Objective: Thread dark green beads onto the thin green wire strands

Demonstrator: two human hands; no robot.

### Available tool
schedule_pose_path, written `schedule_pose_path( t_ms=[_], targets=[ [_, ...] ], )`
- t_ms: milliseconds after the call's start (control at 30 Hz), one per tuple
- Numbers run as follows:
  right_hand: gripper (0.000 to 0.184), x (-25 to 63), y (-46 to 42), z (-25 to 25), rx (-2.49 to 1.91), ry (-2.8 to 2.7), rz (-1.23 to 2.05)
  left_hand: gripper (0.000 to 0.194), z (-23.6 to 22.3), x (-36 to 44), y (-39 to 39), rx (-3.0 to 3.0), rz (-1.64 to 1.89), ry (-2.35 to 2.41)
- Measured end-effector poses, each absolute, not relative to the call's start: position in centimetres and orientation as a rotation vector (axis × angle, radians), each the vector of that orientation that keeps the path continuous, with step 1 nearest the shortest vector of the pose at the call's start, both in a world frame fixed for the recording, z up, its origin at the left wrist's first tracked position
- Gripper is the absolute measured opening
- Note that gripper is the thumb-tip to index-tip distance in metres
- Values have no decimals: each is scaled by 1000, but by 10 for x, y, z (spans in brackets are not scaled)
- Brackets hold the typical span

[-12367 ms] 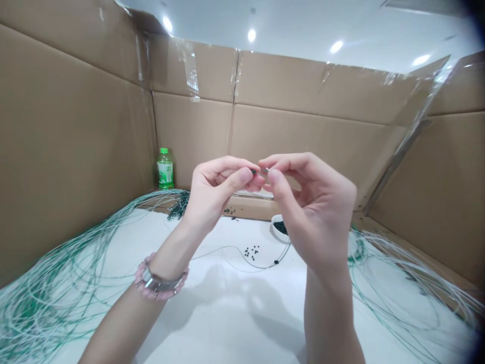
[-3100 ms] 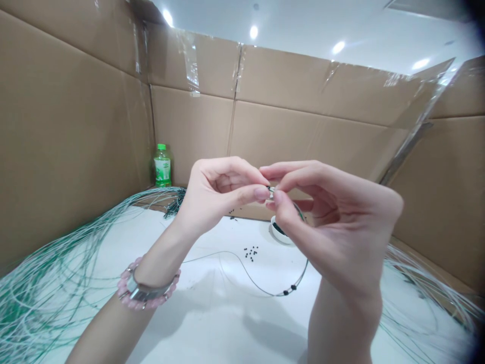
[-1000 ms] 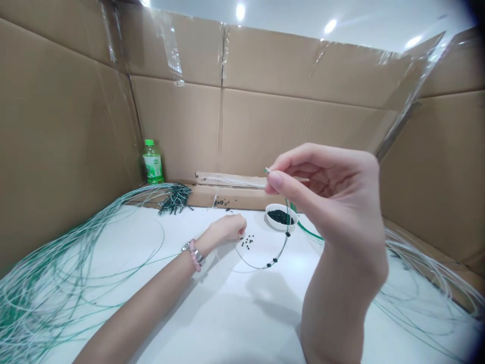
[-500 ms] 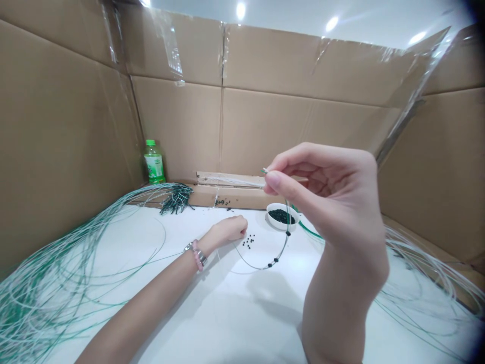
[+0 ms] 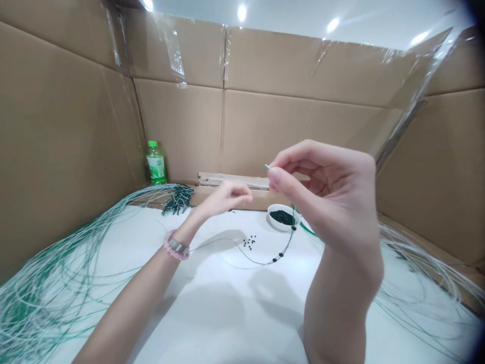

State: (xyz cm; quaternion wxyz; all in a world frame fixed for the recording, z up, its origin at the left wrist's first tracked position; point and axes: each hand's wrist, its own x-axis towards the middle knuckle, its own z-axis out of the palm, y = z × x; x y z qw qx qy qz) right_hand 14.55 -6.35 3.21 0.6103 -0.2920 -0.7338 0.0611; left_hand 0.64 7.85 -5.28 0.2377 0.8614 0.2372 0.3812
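Observation:
Thumb and forefinger of my right hand (image 5: 326, 182) are pinched on the ends of a thin green and white cord (image 5: 292, 242), and short tips stick out past them. From that hand the cord hangs down to the white table, with a few black beads (image 5: 281, 255) threaded along it. My left hand (image 5: 231, 196) is raised above the table, its fingers curled together; whatever is between the fingertips is too small to make out. Several loose black beads (image 5: 249, 242) lie below it. Behind the cord stands a white bowl (image 5: 273, 222) full of black beads.
Long green and white cords (image 5: 56, 273) pile up at the left, ending in a beaded bundle (image 5: 178, 198). More cords (image 5: 428, 253) lie at the right. A green-capped bottle (image 5: 156, 164) stands in the back left corner. Cardboard walls (image 5: 273, 126) enclose the table.
My left hand has lifted off the table beside the loose beads and moved up. My right hand has stayed nearly in place, still pinching the cord.

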Motion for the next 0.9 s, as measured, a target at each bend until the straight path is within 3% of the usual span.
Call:
schedule_pose_path(
  t_ms=[100, 167, 367, 900],
  targets=[
    [13, 139, -63, 31, -668, -1672, 144, 23, -24, 6, 53, 1799, 1719, 350],
    [11, 134, -64, 30, -662, -1650, 116, 23, -10, 9, 33, 1529, 1846, 216],
    [12, 123, -69, 22, -641, -1661, 131, 24, 2, 14, -9, 1559, 1753, 269],
    [11, 120, -70, 20, -614, -1590, 51, 15, 2, 17, -18, 1297, 1577, -19]
  ],
)
